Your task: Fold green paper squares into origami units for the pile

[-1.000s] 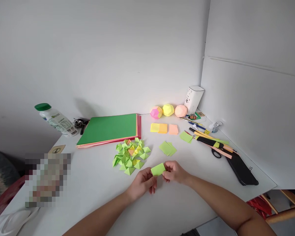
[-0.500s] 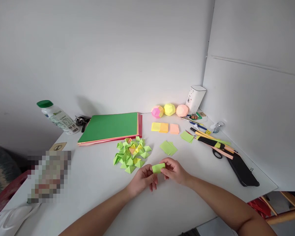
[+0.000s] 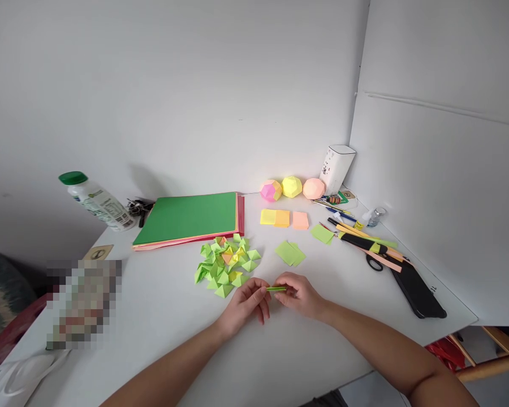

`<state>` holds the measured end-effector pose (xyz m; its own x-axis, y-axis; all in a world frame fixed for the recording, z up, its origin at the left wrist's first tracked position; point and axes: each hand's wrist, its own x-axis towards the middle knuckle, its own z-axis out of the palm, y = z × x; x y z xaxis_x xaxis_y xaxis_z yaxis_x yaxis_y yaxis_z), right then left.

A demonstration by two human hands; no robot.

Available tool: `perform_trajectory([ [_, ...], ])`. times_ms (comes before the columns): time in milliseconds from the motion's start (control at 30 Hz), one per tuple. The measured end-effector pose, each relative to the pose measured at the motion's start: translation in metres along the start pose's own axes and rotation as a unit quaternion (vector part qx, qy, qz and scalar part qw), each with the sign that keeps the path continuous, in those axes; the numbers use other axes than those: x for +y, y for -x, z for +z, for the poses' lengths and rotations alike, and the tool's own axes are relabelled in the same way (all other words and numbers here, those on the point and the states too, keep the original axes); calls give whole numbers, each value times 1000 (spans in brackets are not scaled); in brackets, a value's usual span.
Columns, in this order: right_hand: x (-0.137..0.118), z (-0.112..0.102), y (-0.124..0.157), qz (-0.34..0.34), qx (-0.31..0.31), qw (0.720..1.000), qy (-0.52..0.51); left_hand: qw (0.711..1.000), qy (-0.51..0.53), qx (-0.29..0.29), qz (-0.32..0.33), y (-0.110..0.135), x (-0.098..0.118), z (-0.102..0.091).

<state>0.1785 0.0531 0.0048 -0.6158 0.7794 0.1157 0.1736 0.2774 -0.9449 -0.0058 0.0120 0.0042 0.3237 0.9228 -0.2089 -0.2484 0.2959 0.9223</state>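
Note:
A small light-green paper square [image 3: 276,289], seen edge-on and folded flat, is pinched between both my hands just above the white table [image 3: 161,316]. My left hand [image 3: 242,306] grips its left end with the fingertips closed. My right hand [image 3: 300,295] grips its right end, fingers closed too. Just beyond my left hand lies a pile of folded green, yellow and orange paper triangles [image 3: 225,263]. Several loose green squares [image 3: 290,253] lie beyond my right hand.
A stack of coloured card with green on top [image 3: 190,217], a green-capped bottle [image 3: 95,202], keys [image 3: 136,208], sticky-note pads [image 3: 283,219], three paper balls [image 3: 292,188], a white box [image 3: 336,168], pens and scissors [image 3: 367,246] and a black case [image 3: 418,288] are on the table.
The green paper went from flat and facing me to folded thin and edge-on between my fingers. My hands moved slightly away from me.

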Motion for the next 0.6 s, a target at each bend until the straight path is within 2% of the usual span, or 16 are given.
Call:
perform_trajectory([
  [133,0,-3,-1,25,-25,999,-23,1000,-9,13,0,1,-1,0],
  [333,7,-4,-1,64,-58,992,-90,999,-32,2,3,2,-1,-1],
  [600,4,-6,-1,92,-55,988,-108,998,-61,9,6,5,3,3],
])
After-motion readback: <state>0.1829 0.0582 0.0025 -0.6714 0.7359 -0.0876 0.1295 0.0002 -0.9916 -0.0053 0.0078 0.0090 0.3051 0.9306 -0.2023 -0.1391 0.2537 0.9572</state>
